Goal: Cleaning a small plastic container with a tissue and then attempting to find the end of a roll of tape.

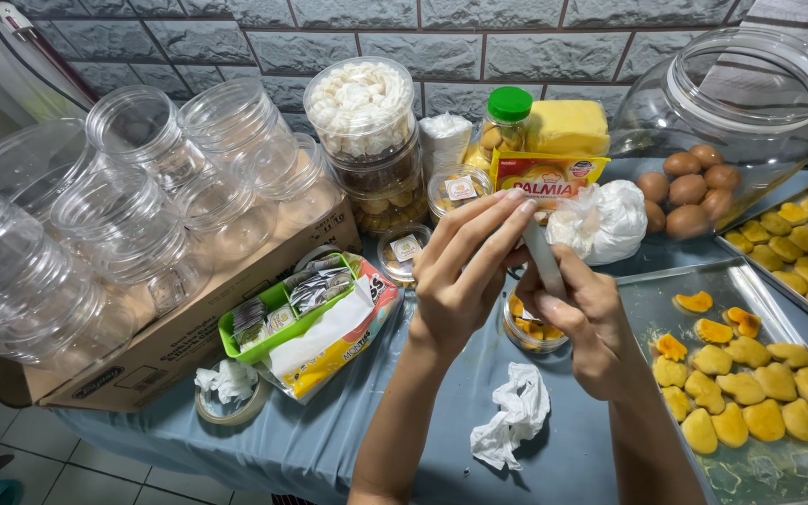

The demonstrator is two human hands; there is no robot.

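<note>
Left hand: left hand, centre of view, fingers together and curled, tips meeting the top of a thin pale strip; what the palm hides, cannot tell.
Right hand: right hand, at 3 o'clock of the left, thumb and fingers clamped on the strip's lower part.
Strip: upright between both hands; material hard to make out.
Below the hands: small clear round tub of yellow pastries, mostly hidden by the right hand.
4 o'clock: metal baking tray of shell-shaped yellow cookies, cut off at the frame edge.
6 o'clock: crumpled white tissue on grey-blue cloth.
10 o'clock: stacked clear plastic jars on a cardboard box.
</note>
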